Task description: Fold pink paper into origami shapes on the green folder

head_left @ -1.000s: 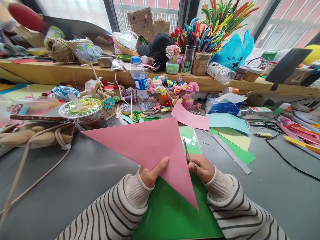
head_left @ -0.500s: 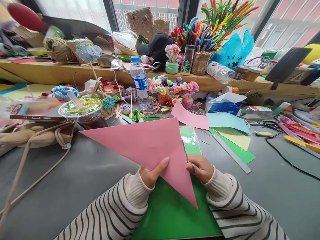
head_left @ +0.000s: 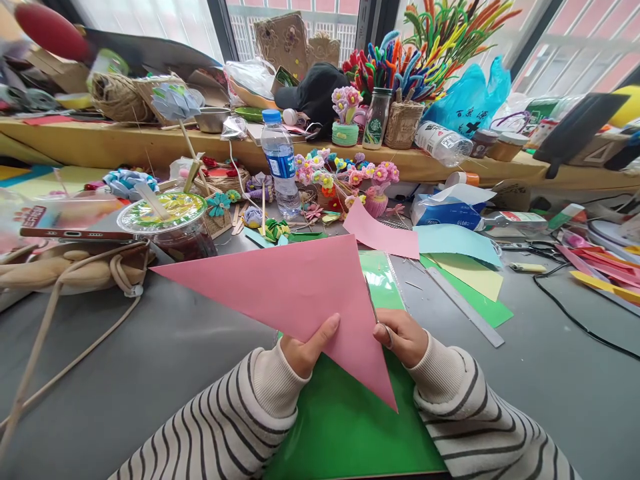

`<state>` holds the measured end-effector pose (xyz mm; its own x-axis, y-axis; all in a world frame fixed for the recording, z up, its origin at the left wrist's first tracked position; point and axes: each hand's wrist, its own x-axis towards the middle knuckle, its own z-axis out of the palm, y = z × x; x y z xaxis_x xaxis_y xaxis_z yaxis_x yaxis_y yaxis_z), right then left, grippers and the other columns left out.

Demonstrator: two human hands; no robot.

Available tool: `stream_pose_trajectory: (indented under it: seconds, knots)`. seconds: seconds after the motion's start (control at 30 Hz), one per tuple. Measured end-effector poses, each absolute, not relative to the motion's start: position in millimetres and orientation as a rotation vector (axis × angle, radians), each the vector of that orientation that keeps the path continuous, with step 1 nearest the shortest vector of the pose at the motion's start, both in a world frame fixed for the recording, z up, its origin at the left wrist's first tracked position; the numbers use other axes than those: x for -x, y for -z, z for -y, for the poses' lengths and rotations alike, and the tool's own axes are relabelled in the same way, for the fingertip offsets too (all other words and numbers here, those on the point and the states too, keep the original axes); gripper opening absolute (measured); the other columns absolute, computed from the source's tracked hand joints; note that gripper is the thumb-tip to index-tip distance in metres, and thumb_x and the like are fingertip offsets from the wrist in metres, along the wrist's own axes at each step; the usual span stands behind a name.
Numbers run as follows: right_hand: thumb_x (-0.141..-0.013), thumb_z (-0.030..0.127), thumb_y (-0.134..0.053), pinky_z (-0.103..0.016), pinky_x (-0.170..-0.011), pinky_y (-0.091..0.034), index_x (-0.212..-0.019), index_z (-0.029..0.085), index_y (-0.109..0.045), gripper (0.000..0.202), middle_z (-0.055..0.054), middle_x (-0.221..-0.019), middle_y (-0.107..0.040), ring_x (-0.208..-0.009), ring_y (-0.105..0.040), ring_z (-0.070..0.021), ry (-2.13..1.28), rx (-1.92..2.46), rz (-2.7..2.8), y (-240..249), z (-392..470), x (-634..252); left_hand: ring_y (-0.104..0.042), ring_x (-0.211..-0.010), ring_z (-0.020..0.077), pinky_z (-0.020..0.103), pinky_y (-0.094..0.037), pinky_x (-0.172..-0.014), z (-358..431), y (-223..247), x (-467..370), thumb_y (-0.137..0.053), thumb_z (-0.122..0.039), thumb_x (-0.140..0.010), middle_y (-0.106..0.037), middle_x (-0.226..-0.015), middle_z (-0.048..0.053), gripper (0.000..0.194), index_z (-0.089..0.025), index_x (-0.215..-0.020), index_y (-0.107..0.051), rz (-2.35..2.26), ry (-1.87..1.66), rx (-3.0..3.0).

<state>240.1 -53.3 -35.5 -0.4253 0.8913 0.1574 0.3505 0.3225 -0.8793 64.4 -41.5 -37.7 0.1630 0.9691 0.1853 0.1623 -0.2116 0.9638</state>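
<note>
A large triangular piece of pink paper (head_left: 300, 280) is held up over a green mat (head_left: 345, 427). My left hand (head_left: 310, 347) grips its lower edge, thumb on top and the other fingers hidden beneath. At the paper's right edge, my right hand (head_left: 401, 335) is closed on a thin metal tool, which looks like scissors (head_left: 373, 300). The tool's blade lies along that edge, and most of it is hidden by the paper and my fingers.
Behind the paper stand a water bottle (head_left: 281, 167) and a lidded plastic cup (head_left: 167, 227). A metal ruler (head_left: 467, 308) lies at the right beside coloured paper sheets (head_left: 457, 247). A black cable (head_left: 565, 313) curves farther right.
The pink paper has tilted slightly, its left tip a little farther left and its bottom tip slightly higher. Both hands keep their holds.
</note>
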Motion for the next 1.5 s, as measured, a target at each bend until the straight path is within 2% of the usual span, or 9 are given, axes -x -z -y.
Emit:
stream_pose_trajectory:
  seconds: [0.53,0.73,1.23,1.5]
  knots:
    - [-0.078,0.053,-0.024,-0.023,-0.046,-0.026,-0.054,0.017,-0.035,0.044,0.002,-0.054,-0.035,-0.050,-0.033,-0.0087,-1.038,1.071,1.931,36.3,52.4,-240.1,-0.055,-0.089,0.0174,0.032,-0.042,-0.087,43.2,36.1,-66.1,-0.053,-0.030,-0.067,-0.062,-0.089,0.003,0.023,-0.016,-0.085,-0.058,-1.135,-1.150,-1.506]
    - [-0.080,0.050,-0.024,-0.022,-0.046,-0.026,-0.057,0.017,-0.038,0.043,0.002,-0.054,-0.035,-0.050,-0.033,-0.0083,-1.044,1.050,1.923,36.4,51.3,-238.3,-0.055,-0.090,0.0162,0.029,-0.042,-0.087,43.4,35.8,-66.1,-0.052,-0.028,-0.068,-0.063,-0.088,0.002,0.018,-0.017,-0.080,-0.059,-1.152,-1.173,-1.544]
    - [-0.080,0.051,-0.022,-0.022,-0.045,-0.028,-0.055,0.017,-0.037,0.044,0.001,-0.054,-0.037,-0.050,-0.034,-0.0090,-0.999,1.059,1.951,35.7,52.0,-238.6,-0.055,-0.089,0.0179,0.031,-0.043,-0.085,42.7,34.2,-66.0,-0.053,-0.030,-0.068,-0.063,-0.088,0.003,0.025,-0.016,-0.088,-0.058,-1.128,-1.164,-1.525]
    - [-0.077,0.055,-0.022,-0.022,-0.045,-0.027,-0.055,0.017,-0.036,0.047,0.001,-0.054,-0.035,-0.049,-0.034,-0.0090,-1.028,1.106,1.933,37.2,51.7,-238.9,-0.055,-0.090,0.0181,0.032,-0.042,-0.087,43.6,35.5,-66.1,-0.054,-0.033,-0.067,-0.063,-0.088,0.002,0.023,-0.017,-0.084,-0.059,-1.153,-1.175,-1.532]
